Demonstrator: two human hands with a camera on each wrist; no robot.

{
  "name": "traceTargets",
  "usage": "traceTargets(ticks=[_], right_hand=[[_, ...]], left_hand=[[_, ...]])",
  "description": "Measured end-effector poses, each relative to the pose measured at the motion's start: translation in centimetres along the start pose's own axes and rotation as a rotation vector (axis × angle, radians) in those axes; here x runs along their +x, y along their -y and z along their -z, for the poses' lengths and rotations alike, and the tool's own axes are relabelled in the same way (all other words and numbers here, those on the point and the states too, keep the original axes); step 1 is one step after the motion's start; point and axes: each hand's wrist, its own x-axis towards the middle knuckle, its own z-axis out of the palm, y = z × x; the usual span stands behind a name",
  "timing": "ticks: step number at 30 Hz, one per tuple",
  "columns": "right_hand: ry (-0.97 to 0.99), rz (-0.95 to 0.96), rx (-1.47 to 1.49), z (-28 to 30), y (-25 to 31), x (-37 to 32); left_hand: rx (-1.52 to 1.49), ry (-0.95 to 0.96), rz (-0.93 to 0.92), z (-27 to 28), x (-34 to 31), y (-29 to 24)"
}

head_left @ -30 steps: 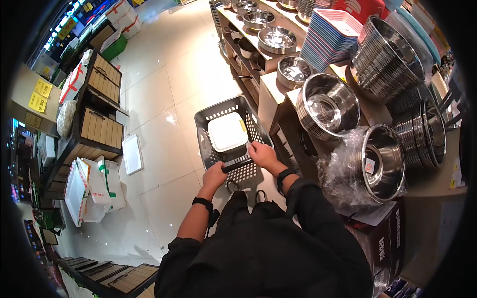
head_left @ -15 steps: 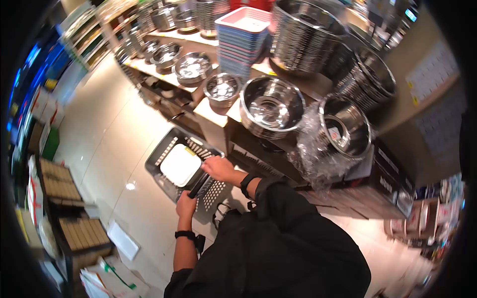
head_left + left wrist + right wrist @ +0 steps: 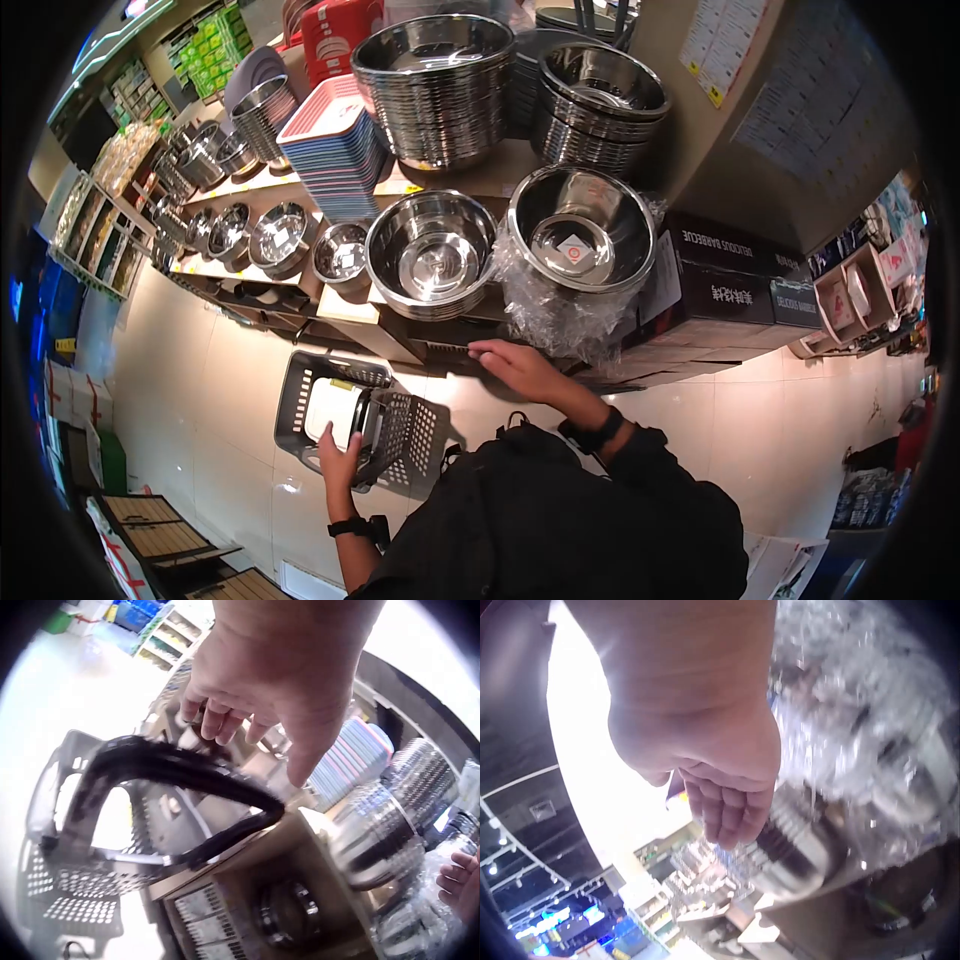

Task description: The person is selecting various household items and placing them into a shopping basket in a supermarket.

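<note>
A grey shopping basket [image 3: 291,400] sits low at the left with a white lidded container [image 3: 335,403] inside. Beside the container my left hand [image 3: 341,462] has its fingers extended and holds nothing. In the left wrist view, the basket's black handle [image 3: 187,766] is tilted up just below that hand, outside its grasp. My right hand [image 3: 522,370] reaches toward the display, fingers stretched out, without anything in them. Close above it stand a stack of steel basins [image 3: 432,262] and another, plastic-wrapped stack of steel basins [image 3: 575,245].
A stack of pink and blue plastic baskets [image 3: 335,150] and taller stacked steel pots [image 3: 435,110] stand behind on the display. Dark printed cartons [image 3: 725,285] are to the right. Wooden-fronted crates [image 3: 150,520] line the lower left, across a tiled floor [image 3: 215,400].
Both hands have let go of the basket handle. The head view has swung right toward the basin display, and the right hand has moved away from the basket toward it.
</note>
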Motion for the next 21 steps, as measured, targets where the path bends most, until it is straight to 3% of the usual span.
traceTargets(ticks=[3, 5, 7, 9, 10, 12, 16, 18, 20, 21], right_hand=[[-0.051, 0.070, 0.225, 5.5, 3.0, -2.8], [-0.282, 0.318, 0.160, 9.2, 3.4, -4.1], [-0.743, 0.447, 0.067, 11.3, 5.4, -4.3], [-0.894, 0.469, 0.069, 14.0, 5.9, -4.6], [-0.890, 0.481, 0.080, 14.7, 4.7, -4.3], [-0.919, 0.430, 0.173, 16.7, 2.2, -4.0], [-0.965, 0.337, 0.354, 18.5, -2.8, -2.7], [-0.988, 0.285, 0.434, 19.6, -4.8, -0.9], [-0.971, 0.238, 0.560, 18.5, -1.5, -0.7], [-0.983, 0.228, 0.488, 18.5, -2.4, -0.5]], left_hand=[[-0.412, 0.046, -0.116, 0.9, 3.7, -9.2], [-0.659, 0.167, -0.186, 0.4, 5.6, -16.1], [-0.830, 0.307, -0.305, -0.9, 7.0, -22.5], [-0.955, 0.452, -0.419, -3.5, 8.0, -27.9], [-0.983, 0.526, -0.481, -4.9, 8.7, -29.8], [-1.014, 0.595, -0.436, -6.7, 9.1, -34.3], [-1.087, 0.629, -0.406, -10.2, 10.7, -39.3], [-1.207, 0.804, -0.337, -11.9, 12.3, -40.8], [-1.241, 0.877, -0.377, -12.1, 12.4, -41.9], [-1.231, 0.892, -0.389, -11.8, 12.3, -42.3]])
